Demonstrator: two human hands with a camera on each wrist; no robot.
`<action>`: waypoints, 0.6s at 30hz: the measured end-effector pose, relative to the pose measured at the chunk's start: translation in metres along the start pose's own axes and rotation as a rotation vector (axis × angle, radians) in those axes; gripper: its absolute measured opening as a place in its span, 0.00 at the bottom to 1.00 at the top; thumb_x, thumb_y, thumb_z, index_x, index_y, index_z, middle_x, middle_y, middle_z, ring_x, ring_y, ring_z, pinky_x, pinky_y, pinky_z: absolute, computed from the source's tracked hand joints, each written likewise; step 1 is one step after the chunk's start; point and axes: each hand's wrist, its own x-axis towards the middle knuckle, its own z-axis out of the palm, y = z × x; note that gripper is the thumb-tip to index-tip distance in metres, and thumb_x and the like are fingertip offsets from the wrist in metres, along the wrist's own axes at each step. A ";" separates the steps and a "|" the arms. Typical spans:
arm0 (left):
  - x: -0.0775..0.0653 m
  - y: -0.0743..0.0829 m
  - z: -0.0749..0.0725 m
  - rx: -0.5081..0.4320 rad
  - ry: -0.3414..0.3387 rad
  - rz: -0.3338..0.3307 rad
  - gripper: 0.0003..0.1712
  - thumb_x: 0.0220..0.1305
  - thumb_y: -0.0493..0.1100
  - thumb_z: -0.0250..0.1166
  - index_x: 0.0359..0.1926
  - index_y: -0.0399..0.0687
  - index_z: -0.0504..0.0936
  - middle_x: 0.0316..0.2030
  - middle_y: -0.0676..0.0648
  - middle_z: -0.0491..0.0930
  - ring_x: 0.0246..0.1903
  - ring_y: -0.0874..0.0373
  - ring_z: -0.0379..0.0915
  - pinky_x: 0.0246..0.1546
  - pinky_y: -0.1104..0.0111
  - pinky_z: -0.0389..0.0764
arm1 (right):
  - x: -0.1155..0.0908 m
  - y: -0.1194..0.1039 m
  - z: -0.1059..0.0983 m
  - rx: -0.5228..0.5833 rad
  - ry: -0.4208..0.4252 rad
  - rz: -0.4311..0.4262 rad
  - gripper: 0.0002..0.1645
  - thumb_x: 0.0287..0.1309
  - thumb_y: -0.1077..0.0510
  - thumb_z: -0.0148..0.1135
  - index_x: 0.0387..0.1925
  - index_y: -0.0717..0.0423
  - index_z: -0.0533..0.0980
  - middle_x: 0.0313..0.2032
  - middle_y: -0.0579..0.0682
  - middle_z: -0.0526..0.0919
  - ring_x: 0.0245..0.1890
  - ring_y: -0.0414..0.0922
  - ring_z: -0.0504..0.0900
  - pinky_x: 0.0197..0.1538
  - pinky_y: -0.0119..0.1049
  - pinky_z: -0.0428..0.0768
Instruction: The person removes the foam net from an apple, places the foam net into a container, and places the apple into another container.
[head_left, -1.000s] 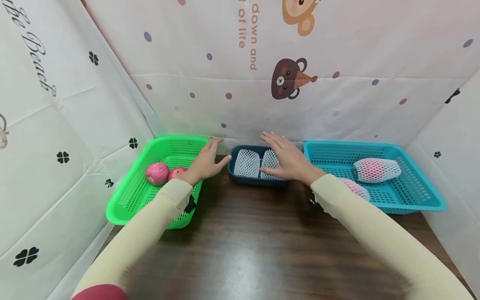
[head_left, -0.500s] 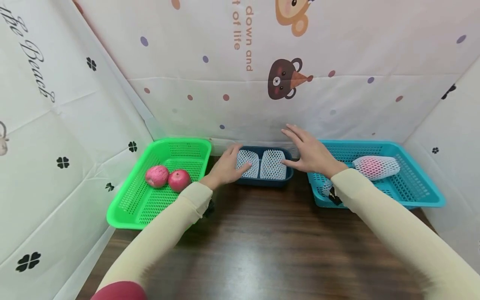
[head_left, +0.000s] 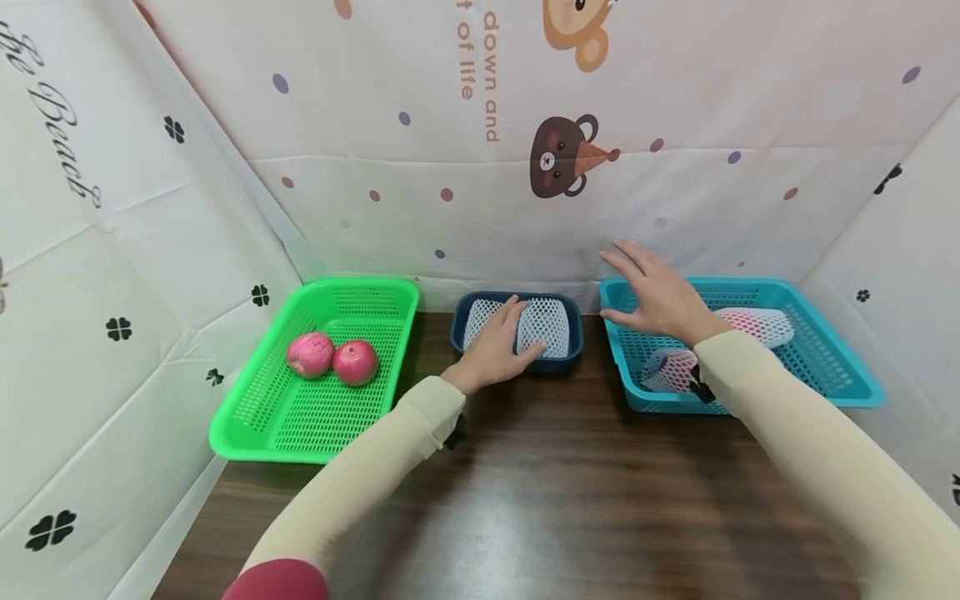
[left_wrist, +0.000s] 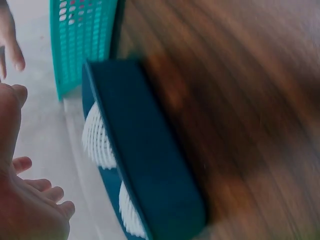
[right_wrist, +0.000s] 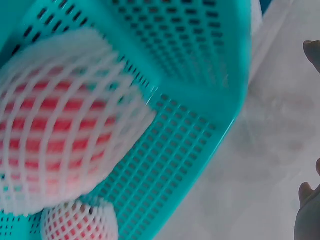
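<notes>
My left hand (head_left: 495,350) reaches over the dark blue box (head_left: 576,329), thumb and fingers spread apart with nothing between them. White foam fruit nets (head_left: 543,325) lie side by side in that box; the hand partly covers the left one. Over the left end of the turquoise basket (head_left: 832,367) my right hand (head_left: 663,296) is held with fingers extended and nothing in them. Inside that basket are two red fruits in white foam nets, the nearer netted fruit (head_left: 671,371) partly behind the sleeve and the farther netted fruit (head_left: 761,327) behind the forearm's edge.
At the left stands a green basket (head_left: 315,421) holding two bare pinkish-red fruits that look like apples (head_left: 356,362). A printed white cloth (head_left: 420,225) rises behind the containers and along both sides. Dark wood tabletop (head_left: 525,475) spreads in front.
My left hand has moved right, from the green basket's edge to over the dark blue box. The right hand has moved right, from that box to the turquoise basket.
</notes>
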 end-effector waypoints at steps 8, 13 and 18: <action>0.007 0.021 0.023 -0.010 -0.029 0.037 0.46 0.67 0.66 0.53 0.76 0.48 0.50 0.76 0.44 0.45 0.74 0.54 0.44 0.70 0.58 0.56 | -0.010 0.024 -0.001 -0.037 -0.025 -0.003 0.59 0.45 0.40 0.75 0.74 0.47 0.56 0.74 0.59 0.53 0.73 0.61 0.51 0.67 0.64 0.54; 0.010 0.034 0.035 -0.047 -0.049 0.047 0.47 0.67 0.68 0.51 0.77 0.51 0.48 0.77 0.47 0.43 0.74 0.57 0.42 0.71 0.60 0.54 | -0.018 0.037 -0.002 -0.058 -0.052 0.011 0.58 0.47 0.38 0.73 0.75 0.45 0.56 0.74 0.59 0.53 0.73 0.61 0.50 0.67 0.66 0.54; 0.012 0.050 0.044 -0.076 -0.070 0.092 0.47 0.68 0.68 0.50 0.77 0.49 0.46 0.77 0.48 0.42 0.74 0.56 0.42 0.71 0.60 0.53 | -0.026 0.047 -0.005 -0.063 -0.071 0.021 0.58 0.46 0.39 0.74 0.74 0.46 0.56 0.73 0.60 0.54 0.72 0.63 0.51 0.66 0.66 0.54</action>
